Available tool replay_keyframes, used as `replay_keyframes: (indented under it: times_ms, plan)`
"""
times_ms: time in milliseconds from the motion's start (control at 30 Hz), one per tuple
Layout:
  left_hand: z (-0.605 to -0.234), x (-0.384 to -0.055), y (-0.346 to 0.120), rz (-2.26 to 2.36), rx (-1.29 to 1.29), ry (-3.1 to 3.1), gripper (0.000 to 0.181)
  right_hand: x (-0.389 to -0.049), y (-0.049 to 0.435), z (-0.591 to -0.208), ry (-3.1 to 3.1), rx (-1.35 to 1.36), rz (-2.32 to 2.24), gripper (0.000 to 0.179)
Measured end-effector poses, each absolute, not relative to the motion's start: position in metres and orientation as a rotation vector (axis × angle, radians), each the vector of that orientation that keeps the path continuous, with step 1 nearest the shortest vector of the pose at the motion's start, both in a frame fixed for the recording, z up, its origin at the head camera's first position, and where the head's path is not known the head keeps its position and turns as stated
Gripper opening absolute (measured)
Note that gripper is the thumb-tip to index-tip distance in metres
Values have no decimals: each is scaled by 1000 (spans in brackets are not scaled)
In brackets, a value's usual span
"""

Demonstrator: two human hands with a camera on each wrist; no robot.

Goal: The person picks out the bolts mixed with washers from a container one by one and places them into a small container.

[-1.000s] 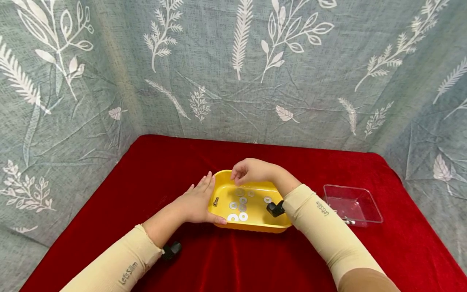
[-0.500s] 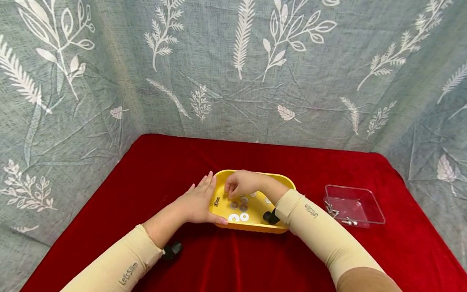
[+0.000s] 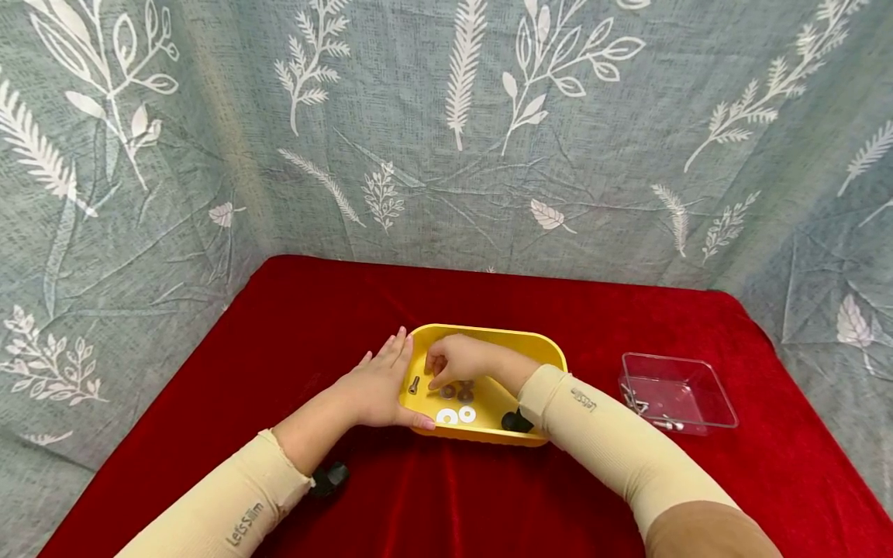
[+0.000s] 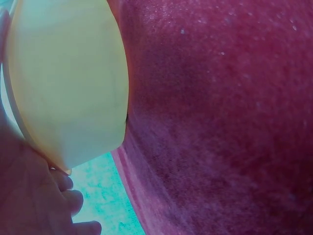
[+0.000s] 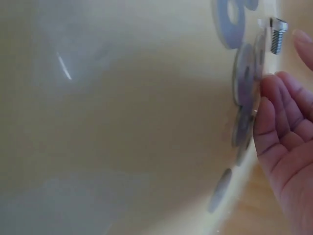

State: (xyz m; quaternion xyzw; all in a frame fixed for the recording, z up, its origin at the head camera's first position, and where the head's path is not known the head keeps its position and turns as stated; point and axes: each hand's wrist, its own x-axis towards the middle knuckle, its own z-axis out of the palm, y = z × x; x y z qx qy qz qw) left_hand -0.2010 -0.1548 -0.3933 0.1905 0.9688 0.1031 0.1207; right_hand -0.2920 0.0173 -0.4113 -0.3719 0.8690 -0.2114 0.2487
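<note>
A yellow plastic tray stands on the table. My left hand rests against its left end, fingers straight and thumb on the front rim. In the left wrist view the tray's outer wall shows beside that hand. Inside the tray reaches my right hand, fingers bent and pointing left. A metal socket-head bolt lies just left of its fingertips. In the right wrist view the bolt is apart from the thumb. Flat washers lie on the tray floor; the hand hides some.
A clear plastic box with several bolts in it stands right of the tray. Red cloth covers the table, and a patterned curtain hangs behind.
My right hand has come down into the tray and shifted left toward the bolt, covering some washers. The right forearm has moved off the clear box. The left hand stays at the tray's end.
</note>
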Motion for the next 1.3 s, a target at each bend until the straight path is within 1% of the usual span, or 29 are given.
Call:
replay_keyframes:
  times_ms: [133,367,700,1067,1300]
  plan:
    - [-394,-202,-155,304,555,2830,136,-292,16,-416,2360,-1016,-599,23]
    - [-396,-203,-156,297,550,2835,136,-292,10,-424,2357,-1103,-635,23]
    - [-397,-205,-157,291,568,2841,135,-290,3,-426,2401,-1089,-661,24]
    - [-398,-204,-156,312,567,2837,136,-285,-2,-428,2541,-1178,-471,23]
    - [-397,-204,-156,315,574,2835,135,-290,3,-426,2454,-1219,-502,19]
